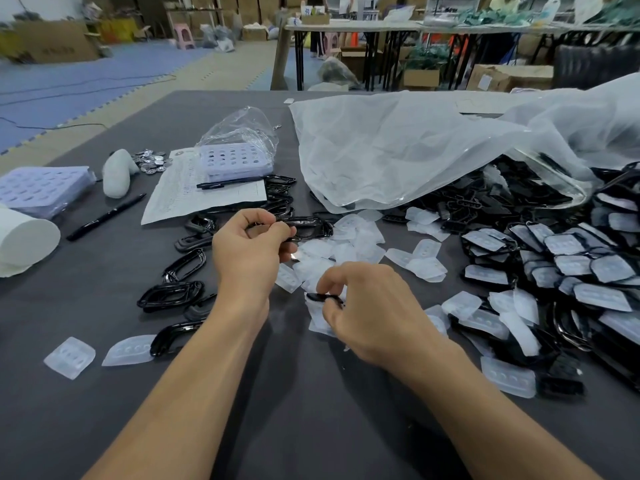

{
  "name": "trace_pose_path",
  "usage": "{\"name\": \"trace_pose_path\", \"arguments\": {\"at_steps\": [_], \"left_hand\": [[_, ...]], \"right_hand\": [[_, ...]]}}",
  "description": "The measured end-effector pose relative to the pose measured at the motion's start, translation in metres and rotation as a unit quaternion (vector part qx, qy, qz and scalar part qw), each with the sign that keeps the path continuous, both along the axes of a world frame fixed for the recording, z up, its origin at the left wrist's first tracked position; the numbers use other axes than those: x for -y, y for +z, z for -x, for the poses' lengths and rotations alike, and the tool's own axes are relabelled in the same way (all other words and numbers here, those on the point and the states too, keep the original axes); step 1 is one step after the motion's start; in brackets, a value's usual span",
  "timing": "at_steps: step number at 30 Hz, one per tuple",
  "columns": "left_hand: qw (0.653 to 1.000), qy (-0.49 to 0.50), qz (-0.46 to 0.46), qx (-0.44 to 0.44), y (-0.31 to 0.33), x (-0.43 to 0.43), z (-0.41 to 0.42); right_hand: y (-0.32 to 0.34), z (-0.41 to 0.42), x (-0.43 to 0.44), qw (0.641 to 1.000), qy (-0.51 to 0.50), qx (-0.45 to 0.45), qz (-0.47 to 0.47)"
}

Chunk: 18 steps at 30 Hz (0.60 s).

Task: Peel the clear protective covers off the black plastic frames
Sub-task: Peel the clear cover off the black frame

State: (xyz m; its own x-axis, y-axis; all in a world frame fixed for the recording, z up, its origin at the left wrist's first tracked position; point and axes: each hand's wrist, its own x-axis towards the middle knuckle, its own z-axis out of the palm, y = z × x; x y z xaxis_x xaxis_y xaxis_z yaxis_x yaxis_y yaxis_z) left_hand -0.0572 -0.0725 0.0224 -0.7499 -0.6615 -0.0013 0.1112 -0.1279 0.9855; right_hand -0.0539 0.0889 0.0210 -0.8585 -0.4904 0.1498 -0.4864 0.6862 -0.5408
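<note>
Left hand (251, 242) fingers pinching bare frame (304, 228), right hand (367, 306) fingers gripping covered frame (323, 298), above grey worktop (311, 410)

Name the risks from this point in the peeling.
1. The right hand pinches a covered frame over the loose covers; if dropped, it could get lost among them.
2. The left hand holds a bare frame, so the peel has no second grip and may slip.

A warehouse workshop — stacked cardboard boxes (55, 41), folding work tables (349, 27).
</note>
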Motion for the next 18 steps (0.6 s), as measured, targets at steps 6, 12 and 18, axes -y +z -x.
{"name": "trace_pose_path", "arguments": {"at_steps": [6,12,18], "left_hand": [[1.0,-0.005,0.024,0.008,-0.004,0.0,0.002],[0.998,-0.046,0.046,0.025,-0.011,-0.003,0.005],[0.995,-0.088,0.033,0.032,-0.011,-0.007,0.002]], "right_hand": [[0.002,0.006,0.001,0.996,-0.073,-0.047,0.021],[0.006,0.012,-0.016,0.983,-0.105,-0.045,0.141],[0.002,0.02,-0.016,0.957,-0.125,0.103,0.242]]}}
